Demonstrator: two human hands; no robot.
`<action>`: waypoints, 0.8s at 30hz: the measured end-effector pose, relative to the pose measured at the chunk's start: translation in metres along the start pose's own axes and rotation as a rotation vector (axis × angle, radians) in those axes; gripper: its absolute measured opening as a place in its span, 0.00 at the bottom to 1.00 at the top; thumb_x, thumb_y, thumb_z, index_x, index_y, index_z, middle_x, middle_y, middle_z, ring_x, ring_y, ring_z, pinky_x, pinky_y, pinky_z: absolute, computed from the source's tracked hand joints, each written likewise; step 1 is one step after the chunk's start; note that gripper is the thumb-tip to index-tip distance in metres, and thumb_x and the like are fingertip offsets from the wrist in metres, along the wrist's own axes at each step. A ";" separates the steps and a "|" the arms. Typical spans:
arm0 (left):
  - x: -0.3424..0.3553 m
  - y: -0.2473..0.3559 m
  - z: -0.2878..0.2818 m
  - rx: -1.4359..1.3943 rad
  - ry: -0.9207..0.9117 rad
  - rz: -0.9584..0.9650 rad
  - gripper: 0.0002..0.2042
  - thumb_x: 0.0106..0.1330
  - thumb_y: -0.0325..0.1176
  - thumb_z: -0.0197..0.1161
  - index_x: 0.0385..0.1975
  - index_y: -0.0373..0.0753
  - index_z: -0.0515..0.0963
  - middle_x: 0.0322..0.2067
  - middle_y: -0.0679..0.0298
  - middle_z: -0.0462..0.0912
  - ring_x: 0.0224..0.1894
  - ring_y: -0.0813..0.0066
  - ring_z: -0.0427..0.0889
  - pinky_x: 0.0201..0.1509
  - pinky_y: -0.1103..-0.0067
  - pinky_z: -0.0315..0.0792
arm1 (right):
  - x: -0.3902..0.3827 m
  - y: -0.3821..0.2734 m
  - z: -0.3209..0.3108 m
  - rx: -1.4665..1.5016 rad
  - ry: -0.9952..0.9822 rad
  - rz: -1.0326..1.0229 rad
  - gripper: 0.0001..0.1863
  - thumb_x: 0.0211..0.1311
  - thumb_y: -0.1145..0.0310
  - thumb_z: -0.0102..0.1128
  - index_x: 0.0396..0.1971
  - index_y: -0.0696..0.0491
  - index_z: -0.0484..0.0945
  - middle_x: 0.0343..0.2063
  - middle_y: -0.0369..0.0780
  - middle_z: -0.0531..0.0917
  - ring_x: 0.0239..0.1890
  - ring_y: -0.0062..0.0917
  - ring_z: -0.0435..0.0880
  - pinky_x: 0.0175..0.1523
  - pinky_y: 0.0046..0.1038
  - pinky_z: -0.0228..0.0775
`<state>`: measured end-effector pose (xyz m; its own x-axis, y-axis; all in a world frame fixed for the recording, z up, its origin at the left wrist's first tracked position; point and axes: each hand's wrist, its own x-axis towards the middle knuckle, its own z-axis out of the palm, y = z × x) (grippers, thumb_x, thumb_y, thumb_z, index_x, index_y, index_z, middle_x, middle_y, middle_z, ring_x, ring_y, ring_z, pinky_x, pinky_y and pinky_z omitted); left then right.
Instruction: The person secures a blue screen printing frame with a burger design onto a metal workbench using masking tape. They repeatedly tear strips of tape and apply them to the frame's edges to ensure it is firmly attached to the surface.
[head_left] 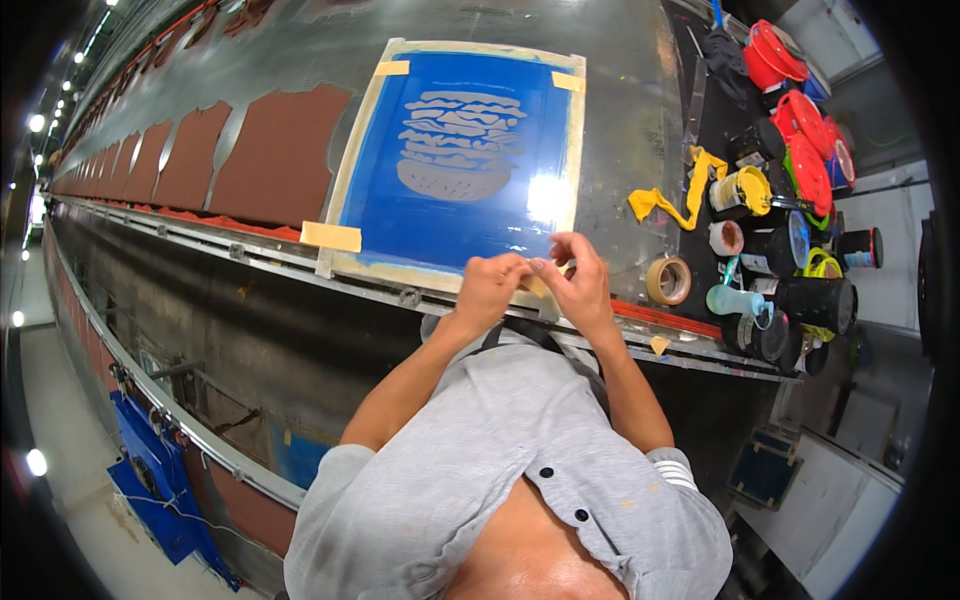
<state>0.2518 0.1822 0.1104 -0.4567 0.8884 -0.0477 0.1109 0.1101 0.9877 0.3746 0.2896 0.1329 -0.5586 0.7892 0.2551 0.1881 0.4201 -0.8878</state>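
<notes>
Both my hands meet at the near right corner of a screen-printing frame. Its blue mesh carries a pale layered burger design. Between my fingertips is a short piece of tan masking tape, partly hidden by the fingers. My left hand pinches one side of it, fingers curled; my right hand is closed on the other side with thumb and fingers. Similar tape pieces are stuck at the far left corner, the far right corner and the near left corner of the frame.
Right of my hands lies a tape roll; a tape scrap hangs on the table's metal edge rail. Farther right stand a yellow ink tub, a squeeze bottle, red lids and a yellow cloth. Brown fabric pieces line the table leftward.
</notes>
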 end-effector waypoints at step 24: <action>0.007 0.019 -0.025 -0.732 -0.071 -0.412 0.10 0.70 0.24 0.56 0.46 0.24 0.75 0.35 0.49 0.85 0.34 0.65 0.89 0.40 0.76 0.86 | -0.018 0.021 -0.002 0.950 -0.185 0.580 0.01 0.63 0.78 0.57 0.33 0.57 0.77 0.26 0.35 0.80 0.28 0.16 0.77 0.33 0.19 0.65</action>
<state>0.2292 0.1793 0.1327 -0.2761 0.8689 -0.4108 -0.6638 0.1367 0.7353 0.3902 0.2855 0.1104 -0.7130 0.6425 -0.2808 -0.1891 -0.5618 -0.8054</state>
